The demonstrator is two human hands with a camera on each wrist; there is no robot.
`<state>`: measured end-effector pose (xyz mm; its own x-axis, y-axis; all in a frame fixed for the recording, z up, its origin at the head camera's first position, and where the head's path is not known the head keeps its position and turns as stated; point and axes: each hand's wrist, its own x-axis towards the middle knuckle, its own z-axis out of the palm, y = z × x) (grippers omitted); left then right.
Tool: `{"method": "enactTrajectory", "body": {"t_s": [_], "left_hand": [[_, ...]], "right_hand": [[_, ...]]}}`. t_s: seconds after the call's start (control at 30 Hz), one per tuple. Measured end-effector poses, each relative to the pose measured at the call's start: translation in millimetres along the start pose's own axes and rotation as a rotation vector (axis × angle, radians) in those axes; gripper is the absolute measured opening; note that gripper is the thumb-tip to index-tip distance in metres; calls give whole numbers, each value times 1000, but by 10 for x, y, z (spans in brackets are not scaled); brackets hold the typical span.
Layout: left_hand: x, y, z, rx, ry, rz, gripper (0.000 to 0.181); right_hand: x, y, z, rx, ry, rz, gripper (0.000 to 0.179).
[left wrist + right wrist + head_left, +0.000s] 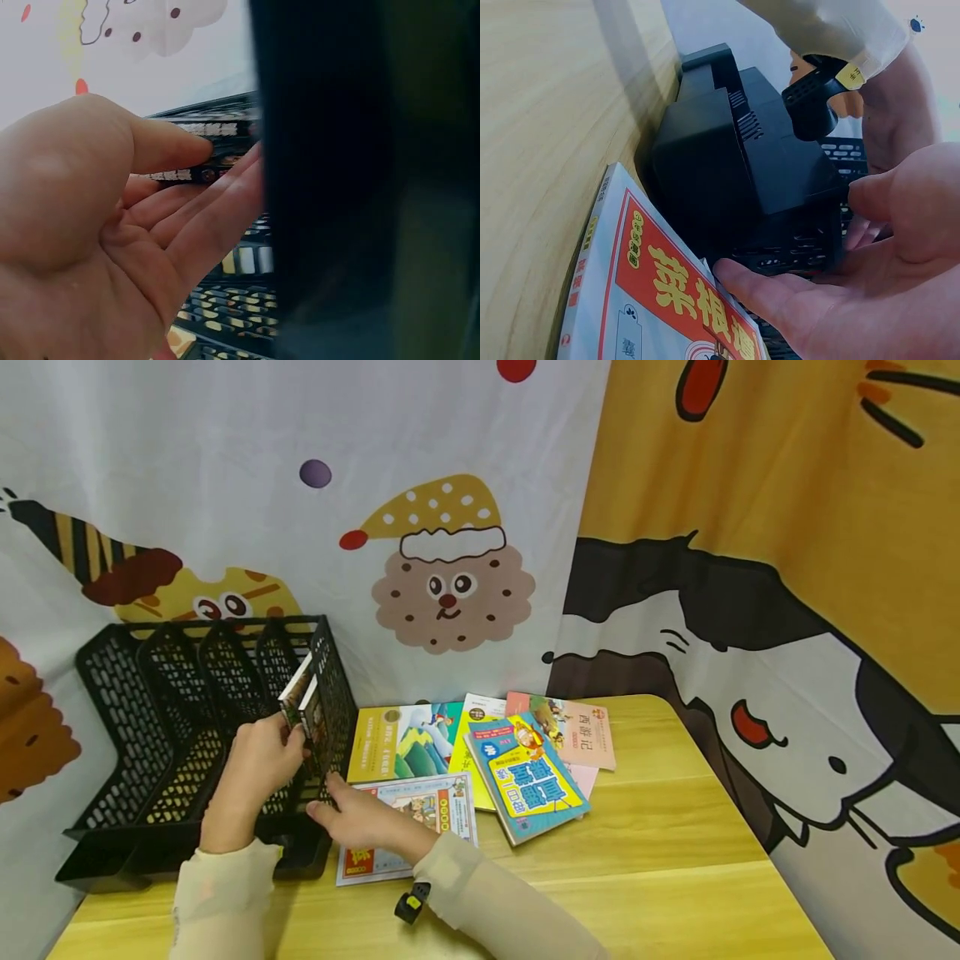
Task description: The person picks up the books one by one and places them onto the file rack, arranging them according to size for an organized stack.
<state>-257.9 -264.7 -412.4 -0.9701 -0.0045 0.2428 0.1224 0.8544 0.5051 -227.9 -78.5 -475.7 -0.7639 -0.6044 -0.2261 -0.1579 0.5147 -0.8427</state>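
A black mesh file organizer (167, 672) with several upright compartments stands at the left of the table. Two thin books stand in its rightmost compartment, side by side, the left one (296, 690) raised slightly higher than the other book (313, 720). My left hand (258, 764) reaches into that compartment and pinches a book (174, 177) between thumb and fingers; in the left wrist view a second book edge (196, 129) lies beyond the thumb. My right hand (375, 817) grips the organizer's right front corner, thumb (870, 199) at its front lip and fingers along the side wall.
Right of the organizer lies a white-and-red book (442, 789). Behind it are a green-and-yellow book (408, 742), a blue book (528, 777) on top of a yellow one (463, 760), and a pink book (585, 731). A patterned curtain (450, 427) hangs behind the table (660, 860).
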Motion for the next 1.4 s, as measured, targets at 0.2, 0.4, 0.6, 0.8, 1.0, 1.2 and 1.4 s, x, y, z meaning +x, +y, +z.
{"method": "enactTrajectory", "body": {"t_s": [0.2, 0.4, 0.6, 0.8, 1.0, 1.2, 1.4], "left_hand": [[22, -56, 47, -31, -117, 16, 27], [0, -69, -31, -27, -279, 31, 42], [-33, 7, -130, 81, -406, -16, 58], [-78, 126, -214, 136, -445, -86, 51], [-138, 181, -256, 80, -438, -58, 45], [-154, 228, -233, 27, -428, -6, 48], [-135, 264, -183, -24, -420, 1, 47]], "right_hand": [[4, -31, -11, -57, 7, -12, 75], [7, -46, -22, -82, 16, -17, 75], [-20, -32, -62, -25, -3, -10, 77], [-55, 9, -144, 7, -29, -34, 73], [-171, 12, -348, 19, -26, -66, 67], [-315, 82, -582, 100, -51, -72, 60], [-456, 259, -840, 135, -25, -108, 50]]}}
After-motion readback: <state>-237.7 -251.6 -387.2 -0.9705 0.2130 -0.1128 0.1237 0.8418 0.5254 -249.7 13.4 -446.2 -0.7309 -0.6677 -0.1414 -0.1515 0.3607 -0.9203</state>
